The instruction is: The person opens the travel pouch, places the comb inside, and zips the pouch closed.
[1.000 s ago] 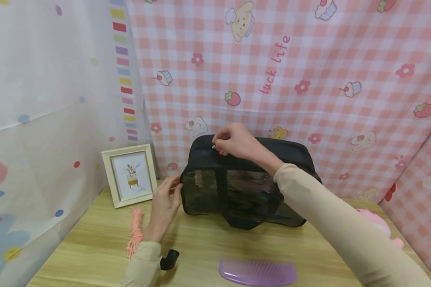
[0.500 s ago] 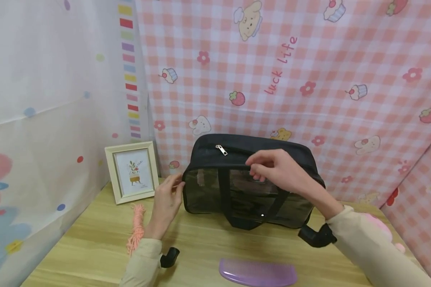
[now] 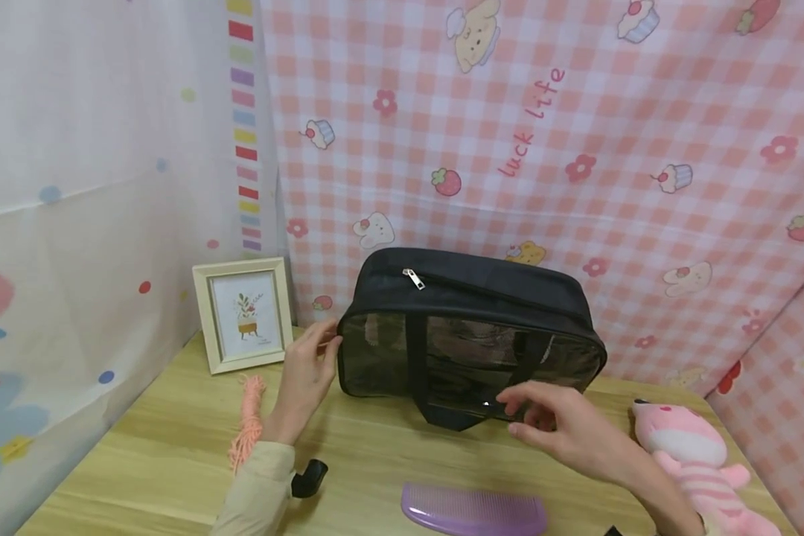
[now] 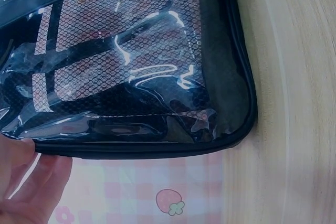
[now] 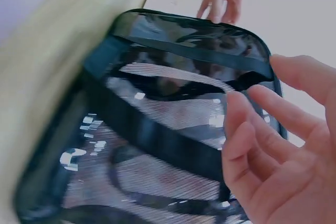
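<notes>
A black bag (image 3: 375, 357) with a clear front panel and dark straps stands upright at the back of the table. Its silver zipper pull (image 3: 414, 278) lies at the left end of the top. My left hand (image 3: 306, 372) pinches the bag's left edge; in the left wrist view the thumb is on the front and the fingers (image 4: 50, 182) behind the rim. In front of the bag's lower right, my right hand (image 3: 569, 428) hovers with loosely bent fingers and holds nothing. Mesh pockets (image 4: 126, 40) show through the clear panel.
A cream picture frame (image 3: 208, 320) stands at the back left. Nearer are an orange cord bundle (image 3: 249, 420) and a black object (image 3: 310, 479) by the left sleeve. A purple comb (image 3: 472, 512) lies in front, and a pink plush toy (image 3: 686, 439) at the right.
My right hand has let go of the zipper pull and moved down and right, off the bag's top. The left hand still pinches the bag's edge. The plush toy shows more fully.
</notes>
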A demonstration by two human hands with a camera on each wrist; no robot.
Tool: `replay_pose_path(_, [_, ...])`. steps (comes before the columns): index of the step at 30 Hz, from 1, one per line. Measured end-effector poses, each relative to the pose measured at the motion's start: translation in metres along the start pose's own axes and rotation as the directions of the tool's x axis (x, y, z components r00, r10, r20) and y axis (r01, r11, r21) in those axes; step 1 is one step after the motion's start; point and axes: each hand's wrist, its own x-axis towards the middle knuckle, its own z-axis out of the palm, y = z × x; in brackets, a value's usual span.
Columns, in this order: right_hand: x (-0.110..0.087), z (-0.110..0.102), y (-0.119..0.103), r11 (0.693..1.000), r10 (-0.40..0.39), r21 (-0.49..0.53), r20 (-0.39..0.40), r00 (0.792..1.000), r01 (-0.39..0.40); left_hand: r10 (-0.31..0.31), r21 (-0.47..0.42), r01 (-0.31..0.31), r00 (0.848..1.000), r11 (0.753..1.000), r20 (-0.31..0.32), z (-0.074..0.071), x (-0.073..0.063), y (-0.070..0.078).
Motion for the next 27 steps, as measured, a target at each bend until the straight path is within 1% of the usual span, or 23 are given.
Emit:
replay_pose_path(1, [-0.005, 0.006, 0.006, 1.0, -0.018, -0.002, -0.002, 1.0, 0.018, -0.003, 0.001, 0.003, 1.0, 1.0, 0.004, 0.0, 0.0, 0.0])
replay_pose_path(4, [-0.02, 0.022, 0.023, 0.999, -0.032, 0.008, 0.03, 0.999, 0.032, -0.008, -0.002, 0.008, 1.0, 1.0, 0.011, -0.001, 0.001, 0.001])
replay_pose_path(7, [-0.032, 0.039, 0.044, 0.999, -0.029, 0.033, 0.105, 0.994, 0.025, -0.014, -0.001, 0.014, 1.0, 1.0, 0.012, -0.002, 0.002, 0.003])
replay_pose_path(8, [-0.035, 0.043, 0.051, 0.999, 0.0, 0.038, 0.14, 0.99, -0.006, -0.013, -0.003, 0.013, 1.0, 1.0, 0.011, -0.002, 0.002, 0.002])
replay_pose_path(9, [-0.038, 0.048, 0.058, 0.999, 0.007, 0.043, 0.166, 0.986, -0.014, -0.013, -0.004, 0.013, 1.0, 1.0, 0.01, -0.002, 0.002, 0.002])
replay_pose_path(12, [-0.047, 0.059, 0.08, 0.997, 0.0, 0.07, 0.223, 0.975, -0.016, -0.011, -0.008, 0.011, 1.0, 1.0, 0.008, -0.002, 0.001, 0.002])
replay_pose_path(13, [-0.049, 0.062, 0.088, 0.997, -0.026, 0.077, 0.225, 0.974, 0.008, -0.009, -0.009, 0.009, 1.0, 1.0, 0.008, -0.002, 0.001, 0.002])
replay_pose_path(16, [-0.055, 0.073, 0.109, 0.989, -0.133, 0.085, 0.206, 0.969, 0.118, -0.005, -0.007, 0.005, 1.0, 1.0, 0.006, -0.001, 0.002, 0.002])
replay_pose_path(18, [-0.057, 0.078, 0.117, 0.981, -0.184, 0.094, 0.185, 0.965, 0.169, -0.003, -0.006, 0.003, 1.0, 1.0, 0.005, -0.001, 0.002, 0.002])
replay_pose_path(20, [-0.058, 0.083, 0.122, 0.973, -0.229, 0.07, 0.15, 0.962, 0.221, 0.001, -0.006, -0.001, 1.0, 1.0, 0.001, 0.0, 0.002, 0.001])
replay_pose_path(21, [-0.058, 0.084, 0.122, 0.972, -0.235, 0.062, 0.133, 0.963, 0.229, 0.002, -0.007, -0.002, 1.0, 1.0, 0.0, 0.0, 0.002, 0.001])
replay_pose_path(24, [-0.06, 0.089, 0.126, 0.962, -0.271, -0.005, 0.088, 0.959, 0.272, 0.006, -0.01, -0.006, 1.0, 1.0, -0.003, 0.0, 0.001, 0.0])
replay_pose_path(27, [-0.061, 0.091, 0.129, 0.955, -0.288, -0.048, 0.059, 0.956, 0.291, -0.002, -0.006, 0.002, 1.0, 1.0, -0.005, -0.001, 0.0, 0.0])
